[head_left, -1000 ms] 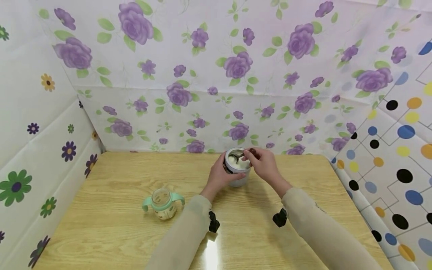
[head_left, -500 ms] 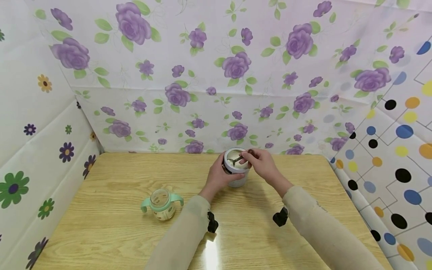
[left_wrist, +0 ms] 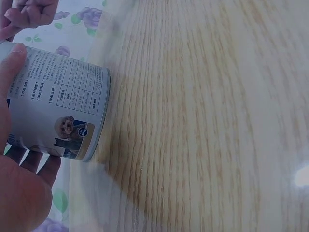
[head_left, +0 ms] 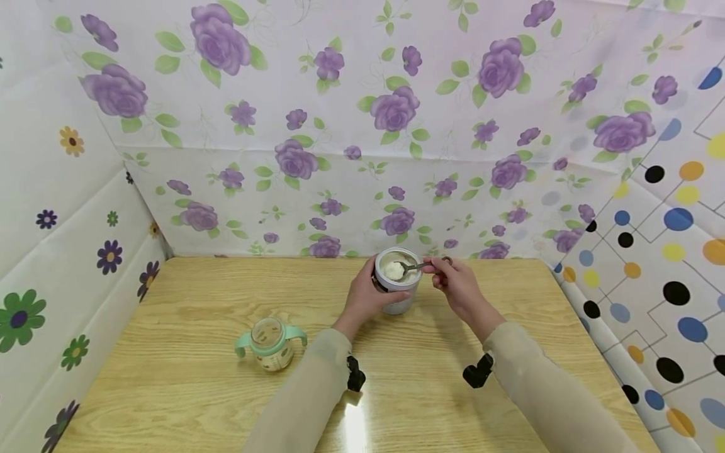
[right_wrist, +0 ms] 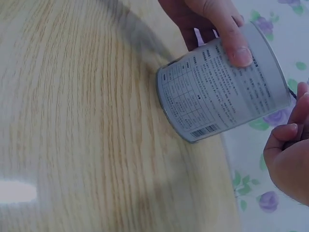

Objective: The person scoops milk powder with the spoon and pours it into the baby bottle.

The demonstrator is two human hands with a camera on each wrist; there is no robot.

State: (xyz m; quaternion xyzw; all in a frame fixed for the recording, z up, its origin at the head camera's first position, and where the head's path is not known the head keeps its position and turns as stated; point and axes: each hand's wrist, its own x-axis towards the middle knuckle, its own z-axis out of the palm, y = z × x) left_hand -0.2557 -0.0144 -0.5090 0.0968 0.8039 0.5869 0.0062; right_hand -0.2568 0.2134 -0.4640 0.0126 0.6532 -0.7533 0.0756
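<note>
We note: left hand [head_left: 365, 296] wraps the upright tin [head_left: 398, 286]; right hand [head_left: 456, 283] pinches the spoon [head_left: 403, 268], handle running right, heaped bowl left over the tin's mouth.

We see the left hand [head_left: 367, 294] gripping the open can [head_left: 398, 289] on the tabletop [head_left: 187, 377], the right hand [head_left: 456, 284] holding a heaped spoon [head_left: 403, 269] above it, a handled bottle [head_left: 270, 341] well apart.
</note>
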